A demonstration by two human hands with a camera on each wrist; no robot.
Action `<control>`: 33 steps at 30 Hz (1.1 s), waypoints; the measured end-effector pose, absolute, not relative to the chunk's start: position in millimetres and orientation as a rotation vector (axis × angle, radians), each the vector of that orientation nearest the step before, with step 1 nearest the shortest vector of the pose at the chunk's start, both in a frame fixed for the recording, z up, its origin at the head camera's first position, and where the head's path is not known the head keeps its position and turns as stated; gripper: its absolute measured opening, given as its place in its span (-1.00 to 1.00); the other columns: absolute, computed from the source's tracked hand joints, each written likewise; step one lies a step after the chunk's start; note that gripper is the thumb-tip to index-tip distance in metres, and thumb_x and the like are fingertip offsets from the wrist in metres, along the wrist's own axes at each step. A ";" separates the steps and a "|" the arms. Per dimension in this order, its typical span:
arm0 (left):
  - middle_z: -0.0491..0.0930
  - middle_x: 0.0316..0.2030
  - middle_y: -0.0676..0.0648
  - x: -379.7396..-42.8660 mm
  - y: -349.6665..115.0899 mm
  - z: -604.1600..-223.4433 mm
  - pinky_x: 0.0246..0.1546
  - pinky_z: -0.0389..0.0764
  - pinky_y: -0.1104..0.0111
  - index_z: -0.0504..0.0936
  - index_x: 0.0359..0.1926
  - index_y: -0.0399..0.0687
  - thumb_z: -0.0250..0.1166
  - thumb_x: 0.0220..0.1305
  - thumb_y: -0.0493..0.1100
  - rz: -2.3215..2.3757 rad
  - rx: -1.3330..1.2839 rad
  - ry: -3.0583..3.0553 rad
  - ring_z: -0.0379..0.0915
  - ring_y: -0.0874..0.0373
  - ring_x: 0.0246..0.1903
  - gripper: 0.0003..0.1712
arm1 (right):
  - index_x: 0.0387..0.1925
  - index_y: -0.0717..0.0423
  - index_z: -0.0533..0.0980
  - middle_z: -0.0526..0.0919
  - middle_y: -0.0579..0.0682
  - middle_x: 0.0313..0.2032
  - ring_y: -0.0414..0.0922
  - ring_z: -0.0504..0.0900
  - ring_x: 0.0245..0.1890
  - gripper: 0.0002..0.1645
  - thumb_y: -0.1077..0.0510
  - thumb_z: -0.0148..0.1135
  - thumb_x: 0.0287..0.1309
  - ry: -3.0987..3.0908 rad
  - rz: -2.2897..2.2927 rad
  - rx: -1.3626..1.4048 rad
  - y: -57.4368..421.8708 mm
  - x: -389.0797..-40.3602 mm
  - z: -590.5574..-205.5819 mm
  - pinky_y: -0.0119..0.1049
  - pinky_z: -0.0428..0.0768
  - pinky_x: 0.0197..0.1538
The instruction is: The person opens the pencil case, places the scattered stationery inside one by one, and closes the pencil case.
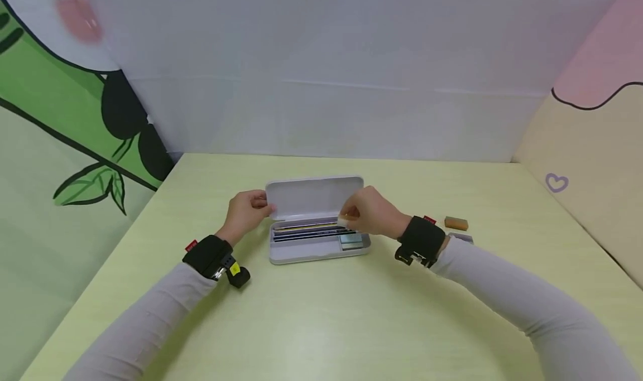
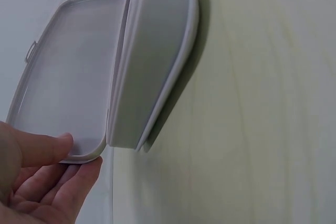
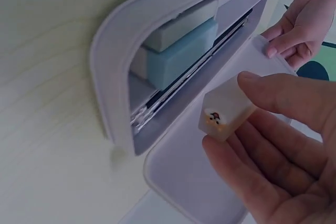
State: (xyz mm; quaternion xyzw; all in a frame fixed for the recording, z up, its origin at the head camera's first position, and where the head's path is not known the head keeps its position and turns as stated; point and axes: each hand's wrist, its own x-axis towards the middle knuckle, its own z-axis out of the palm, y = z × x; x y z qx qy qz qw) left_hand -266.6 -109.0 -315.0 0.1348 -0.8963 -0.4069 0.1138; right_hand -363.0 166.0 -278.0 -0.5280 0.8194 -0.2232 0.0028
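Note:
A pale grey pencil case (image 1: 301,255) lies on the table with its lid (image 1: 311,199) raised. At the lid's left end my left hand (image 1: 243,213) pinches the edge, thumb on the inner face and fingers behind it. My right hand (image 1: 374,212) holds a small white eraser (image 3: 228,106) over the case's right part, between thumb and fingers; a cartoon face is printed on one end. Inside the case, several pencils (image 1: 306,233) run lengthwise along the hinge side. A light blue eraser (image 3: 184,53) and a whitish eraser (image 3: 181,24) sit side by side in its right end.
To the right on the table (image 1: 311,325) are an orange-brown block (image 1: 456,223) and a grey block (image 1: 461,237), the latter partly behind my right wrist. A pale wall (image 1: 331,91) closes the back, and printed panels stand at both sides.

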 end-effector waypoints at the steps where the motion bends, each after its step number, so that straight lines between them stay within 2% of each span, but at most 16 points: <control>1: 0.66 -0.06 -0.36 -267.0 -108.0 -315.4 -0.13 0.69 0.24 0.56 0.09 -0.35 0.30 0.24 -0.26 -1.197 0.402 -2.627 0.64 -0.16 -0.03 -0.58 | -0.39 0.23 0.72 0.68 0.00 -0.54 -0.22 0.39 -0.56 -0.90 0.33 0.38 -0.04 2.552 -0.698 -1.671 162.3 -361.9 -278.4 -0.47 0.38 -0.43; 6: 0.67 -0.07 -0.36 -268.9 -105.5 -317.8 -0.15 0.69 0.25 0.56 0.10 -0.34 0.30 0.24 -0.25 -1.216 0.415 -2.625 0.65 -0.15 -0.05 -0.57 | -0.42 0.19 0.71 0.58 -0.06 -0.61 -0.24 0.32 -0.57 -0.94 0.33 0.39 -0.03 2.486 -0.668 -1.737 146.1 -354.8 -278.9 -0.50 0.28 -0.45; 11: 0.67 -0.07 -0.36 -270.8 -105.2 -318.0 -0.16 0.70 0.25 0.56 0.10 -0.35 0.30 0.23 -0.25 -1.224 0.423 -2.619 0.66 -0.14 -0.06 -0.57 | -0.38 0.13 0.73 0.71 -0.07 -0.51 -0.27 0.42 -0.53 -0.89 0.30 0.41 -0.03 2.456 -0.597 -1.783 127.3 -344.1 -278.0 -0.53 0.38 -0.41; 14: 0.67 -0.07 -0.35 -272.2 -104.8 -317.4 -0.15 0.70 0.25 0.56 0.09 -0.35 0.30 0.23 -0.26 -1.232 0.416 -2.609 0.66 -0.15 -0.06 -0.58 | -0.37 0.12 0.73 0.71 -0.07 -0.48 -0.27 0.44 -0.50 -0.88 0.29 0.42 -0.04 2.414 -0.570 -1.819 115.7 -338.0 -277.2 -0.53 0.39 -0.38; 21: 0.67 -0.07 -0.35 -274.8 -104.1 -315.9 -0.13 0.69 0.21 0.57 0.09 -0.34 0.30 0.23 -0.26 -1.227 0.409 -2.605 0.65 -0.15 -0.05 -0.59 | -0.47 0.16 0.68 0.47 -0.09 -0.59 -0.23 0.30 -0.51 -0.89 0.39 0.35 -0.08 2.297 -0.556 -1.937 95.5 -328.5 -277.4 -0.50 0.20 -0.40; 27: 0.67 -0.07 -0.35 -273.0 -103.8 -312.9 -0.13 0.69 0.19 0.57 0.09 -0.34 0.29 0.23 -0.27 -1.212 0.398 -2.601 0.64 -0.16 -0.04 -0.59 | -0.58 0.17 0.61 0.23 -0.14 -0.66 -0.25 0.15 -0.58 -0.88 0.39 0.29 -0.03 2.234 -0.544 -1.987 83.8 -321.5 -280.4 -0.50 0.06 -0.45; 33: 0.67 -0.07 -0.35 -268.4 -102.5 -309.8 -0.14 0.69 0.24 0.56 0.10 -0.34 0.29 0.24 -0.27 -1.231 0.403 -2.590 0.64 -0.16 -0.03 -0.59 | -0.62 0.16 0.62 0.20 -0.17 -0.67 -0.28 0.13 -0.59 -0.83 0.39 0.27 -0.01 2.210 -0.549 -2.018 74.1 -317.3 -286.7 -0.52 0.04 -0.47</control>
